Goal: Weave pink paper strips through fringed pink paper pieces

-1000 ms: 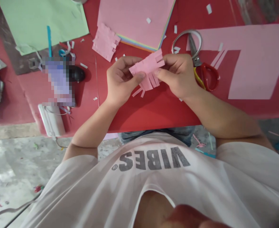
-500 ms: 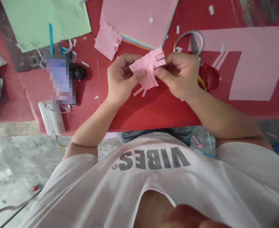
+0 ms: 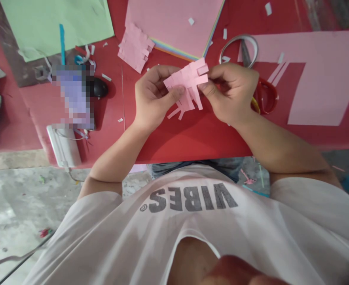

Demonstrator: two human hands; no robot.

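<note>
A small piece of pink woven paper point(image 3: 189, 81), with loose strips sticking out at its right and lower edges, is held up over the red table. My left hand point(image 3: 156, 97) pinches its left side, thumb on top and fingers underneath. At the right edge my right hand point(image 3: 229, 89) is closed, with thumb and fingertips at the strip ends; the exact grip is partly hidden. Another pink woven square point(image 3: 135, 48) lies behind my left hand. Red-handled scissors point(image 3: 268, 97) lie partly behind my right hand, beside a roll of white tape point(image 3: 254, 45).
Behind the hands lies a stack of coloured paper point(image 3: 168, 25), pink on top. To the right is a cut pink sheet point(image 3: 319, 83), to the left a green sheet point(image 3: 58, 27). A black mouse point(image 3: 99, 88) and a white power bank point(image 3: 63, 148) are on the left. White paper scraps are scattered about.
My right thumb has shifted slightly right, off the middle strips to the paper's edge. A loose lower strip has swung to the right. My left hand keeps its pinch.
</note>
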